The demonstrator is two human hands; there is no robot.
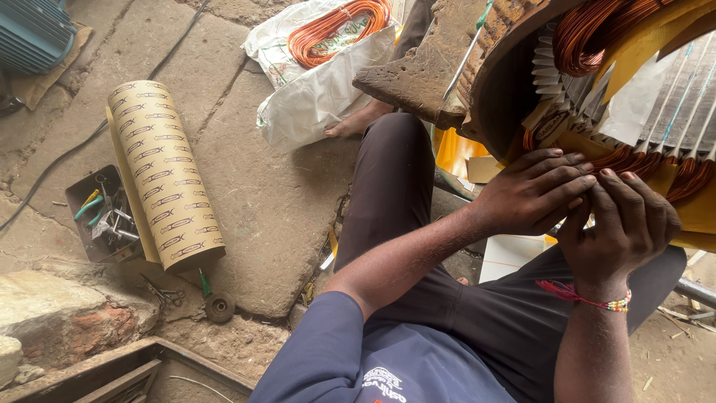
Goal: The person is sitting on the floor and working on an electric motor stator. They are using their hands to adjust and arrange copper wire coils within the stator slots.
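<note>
At the right edge of the head view, I see both of my hands pressed against the lower rim of a big motor stator (507, 89), where copper windings (671, 175) run through the slots. My left hand (533, 195) lies with fingers stretched nearly flat, tips pushing on the wire bundle and the yellow insulating paper (697, 213) beneath it; my right hand (625, 224), with a beaded red bracelet at the wrist, is curled narrow, fingertips pinching at the same spot, though I cannot tell exactly what they grip. I judge this as tucking coil wire and its paper liner into a slot; the next move calls for firm, even thumb pressure without scraping the wire's enamel. The copper is glossy and ribbed, the paper stiff and matte, the stator body rough and rusty. Left of me on the stone floor (253, 201) stands a printed roll of insulation sheet (164, 175), a metal box of tools (101, 216), and a white sack (313, 89) holding a coil of orange wire (335, 30).
</note>
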